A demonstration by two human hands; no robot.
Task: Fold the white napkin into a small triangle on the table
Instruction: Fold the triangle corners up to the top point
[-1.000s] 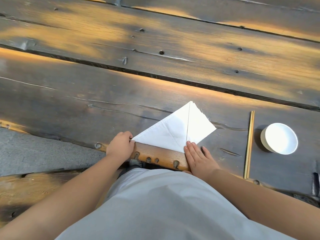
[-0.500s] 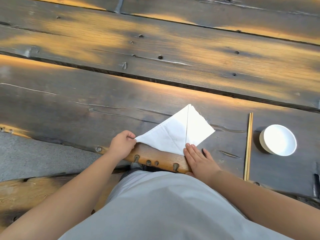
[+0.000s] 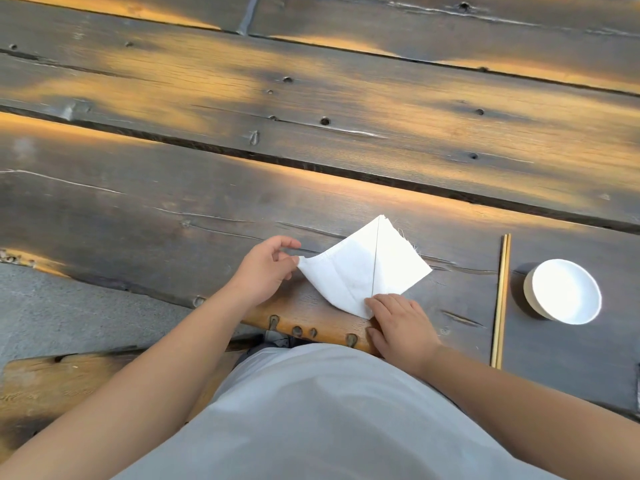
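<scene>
Napkin fold at counter's near edge.
Left hand (image 3: 265, 271) fingers pinch white cloth napkin (image 3: 363, 268) corner, lifted; right hand (image 3: 401, 323) fingers flat, pressing near tip onto plank counter (image 3: 207, 209).

White napkin (image 3: 360, 268), folded triangular (left corner lifted), near table (image 3: 207, 209) edge.

Table (image 3: 311, 98) beyond and left of napkin (image 3: 360, 268): open. Right side: chopsticks (image 3: 502, 299) and bowl (image 3: 562, 292) obstruct passage.

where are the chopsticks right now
In the head view, the chopsticks lie on the wooden table at the right, between the white napkin and the white bowl.
</scene>
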